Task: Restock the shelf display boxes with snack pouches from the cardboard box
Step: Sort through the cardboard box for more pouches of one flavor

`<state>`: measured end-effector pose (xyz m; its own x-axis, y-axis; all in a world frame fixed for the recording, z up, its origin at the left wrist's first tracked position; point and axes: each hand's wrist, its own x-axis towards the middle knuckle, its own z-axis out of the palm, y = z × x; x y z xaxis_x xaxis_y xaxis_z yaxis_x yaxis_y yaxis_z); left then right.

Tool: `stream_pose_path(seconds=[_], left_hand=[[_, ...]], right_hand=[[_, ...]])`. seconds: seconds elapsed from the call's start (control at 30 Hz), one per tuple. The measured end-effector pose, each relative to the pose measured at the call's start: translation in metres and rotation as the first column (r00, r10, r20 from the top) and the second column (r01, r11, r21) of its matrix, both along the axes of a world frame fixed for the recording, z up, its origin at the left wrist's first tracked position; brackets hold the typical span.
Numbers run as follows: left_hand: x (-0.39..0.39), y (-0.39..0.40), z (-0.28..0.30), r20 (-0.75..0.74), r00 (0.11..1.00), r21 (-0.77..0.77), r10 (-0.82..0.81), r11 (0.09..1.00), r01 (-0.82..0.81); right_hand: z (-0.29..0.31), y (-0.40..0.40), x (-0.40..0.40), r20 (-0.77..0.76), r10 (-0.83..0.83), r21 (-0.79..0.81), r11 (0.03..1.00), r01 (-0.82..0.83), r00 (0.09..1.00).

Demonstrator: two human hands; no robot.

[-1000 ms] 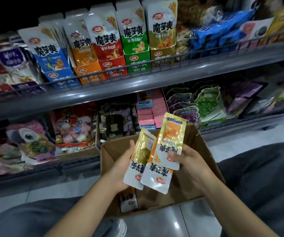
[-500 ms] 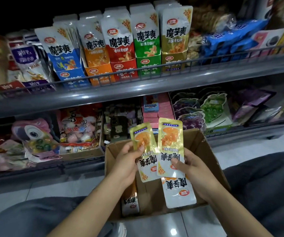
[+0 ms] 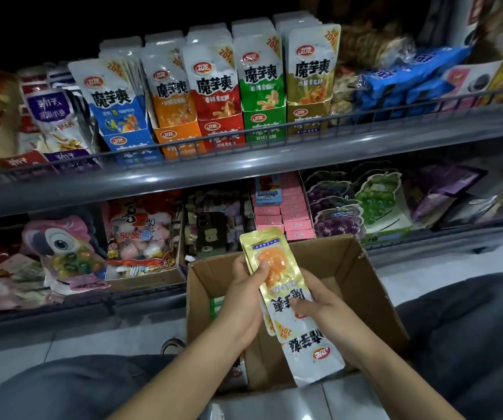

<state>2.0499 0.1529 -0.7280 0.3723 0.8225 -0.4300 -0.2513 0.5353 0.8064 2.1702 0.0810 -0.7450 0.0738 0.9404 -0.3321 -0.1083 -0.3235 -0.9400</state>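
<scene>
Both hands hold a stack of gold-and-white snack pouches (image 3: 286, 294) upside down over the open cardboard box (image 3: 362, 268) on the floor. My left hand (image 3: 244, 295) grips the stack's left edge, thumb on the gold part. My right hand (image 3: 323, 310) pinches its right side, thumb across the white part. The lowest pouch sticks out toward me. More pouches (image 3: 218, 307) lie inside the box, mostly hidden. On the upper shelf stand display boxes in a row: blue (image 3: 129, 144), orange (image 3: 177, 137), red (image 3: 223, 130), green (image 3: 264, 121) and gold (image 3: 307, 115), each filled with upright pouches.
A wire rail (image 3: 244, 137) runs along the upper shelf's front edge. The lower shelf holds candy bags, pink boxes (image 3: 283, 213) and grape-shaped packs (image 3: 335, 207). My knees in grey trousers flank the box on the tiled floor.
The fanned pouches have been pushed together into one overlapping stack. The view has moved closer to the shelf.
</scene>
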Motion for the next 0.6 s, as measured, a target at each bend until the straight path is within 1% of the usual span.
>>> stream_pose_path(seconds=[0.07,0.2,0.37,0.47,0.57,0.6], left_hand=[[0.003,-0.002,0.003,0.033,0.999,0.015,0.005,1.0,-0.005],[0.006,-0.003,0.011,0.062,0.997,0.028,-0.049,0.998,0.047],[0.006,0.005,0.017,0.076,0.988,0.015,-0.132,0.991,0.131],[0.004,0.012,0.021,0.102,0.979,-0.054,-0.176,0.982,0.182],[0.002,0.015,0.027,0.073,0.948,-0.175,-0.31,0.932,0.318],[0.002,0.016,0.028,0.072,0.943,-0.188,-0.325,0.924,0.332]], right_hand=[[0.002,0.003,-0.004,-0.019,-0.042,0.039,0.998,0.042,0.999],[0.003,0.008,-0.009,-0.009,-0.124,0.125,0.984,0.124,0.992],[0.008,0.018,-0.003,-0.18,-0.187,0.11,0.972,0.209,0.966],[0.013,0.024,0.003,-0.217,-0.245,0.087,0.959,0.269,0.945],[0.02,0.031,0.008,-0.194,-0.262,0.113,0.951,0.287,0.945],[0.023,0.033,0.01,-0.177,-0.268,0.125,0.948,0.292,0.947]])
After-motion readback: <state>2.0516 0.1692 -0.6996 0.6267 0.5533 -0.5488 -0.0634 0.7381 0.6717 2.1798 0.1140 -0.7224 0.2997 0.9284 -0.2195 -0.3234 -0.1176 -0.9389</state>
